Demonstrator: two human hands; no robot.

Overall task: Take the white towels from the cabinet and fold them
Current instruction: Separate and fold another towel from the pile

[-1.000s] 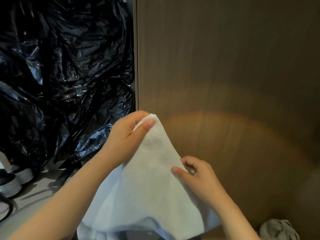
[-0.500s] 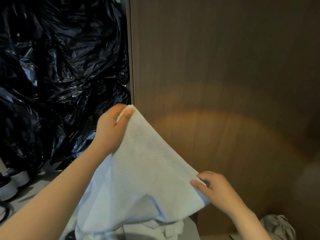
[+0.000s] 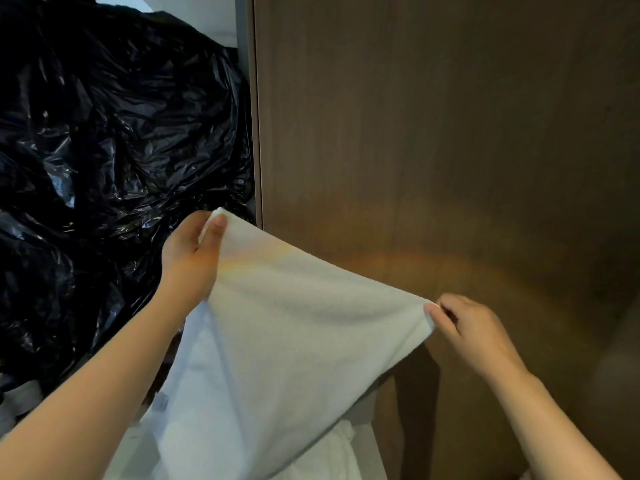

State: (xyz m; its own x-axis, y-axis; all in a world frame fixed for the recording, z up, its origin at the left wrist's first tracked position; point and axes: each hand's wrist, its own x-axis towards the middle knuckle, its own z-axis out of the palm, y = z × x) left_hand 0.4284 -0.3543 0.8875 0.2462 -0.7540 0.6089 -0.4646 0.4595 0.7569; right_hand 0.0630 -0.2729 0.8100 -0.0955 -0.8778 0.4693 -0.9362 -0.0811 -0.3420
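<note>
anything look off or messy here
Nothing torn or spilled. The white towel hangs slanted: the left hand pinches its corner higher than the right hand does. Crumpled black plastic fills the space at left.

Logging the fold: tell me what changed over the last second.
The right hand slid rightward along the edge of the towel, away from the left hand, stretching it wide. The left hand kept gripping its corner; black bags and wooden panel unchanged.
</note>
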